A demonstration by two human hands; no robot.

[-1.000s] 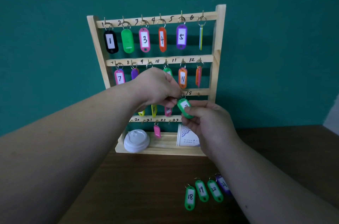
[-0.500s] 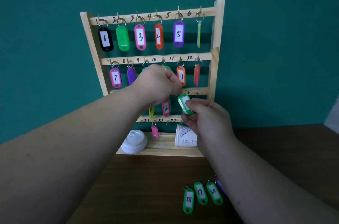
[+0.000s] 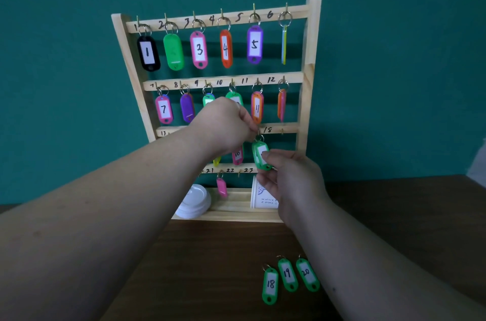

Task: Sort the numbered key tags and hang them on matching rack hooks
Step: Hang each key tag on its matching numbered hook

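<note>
A wooden rack (image 3: pixel 309 100) stands against the teal wall, its top two rows filled with coloured numbered tags. My left hand (image 3: pixel 223 127) pinches the metal ring of a green tag (image 3: pixel 259 153) at a hook on the third bar, just left of the written 18. My right hand (image 3: pixel 292 178) holds that tag's lower end between thumb and fingers. My fingers hide the tag's number. Three green tags lie on the table: tag 18 (image 3: pixel 270 286), tag 19 (image 3: pixel 288 274) and tag 20 (image 3: pixel 307 274).
A pink tag (image 3: pixel 221 186) hangs on the bottom bar near 21. On the rack's base shelf lie a white plastic lid (image 3: pixel 193 201) and a paper cup (image 3: pixel 263 194). The brown table (image 3: pixel 197 268) extends toward me.
Both hands have lifted the green tag up to the third bar's hook. The view has shifted slightly, so the rack sits higher and the table tags appear closer.
</note>
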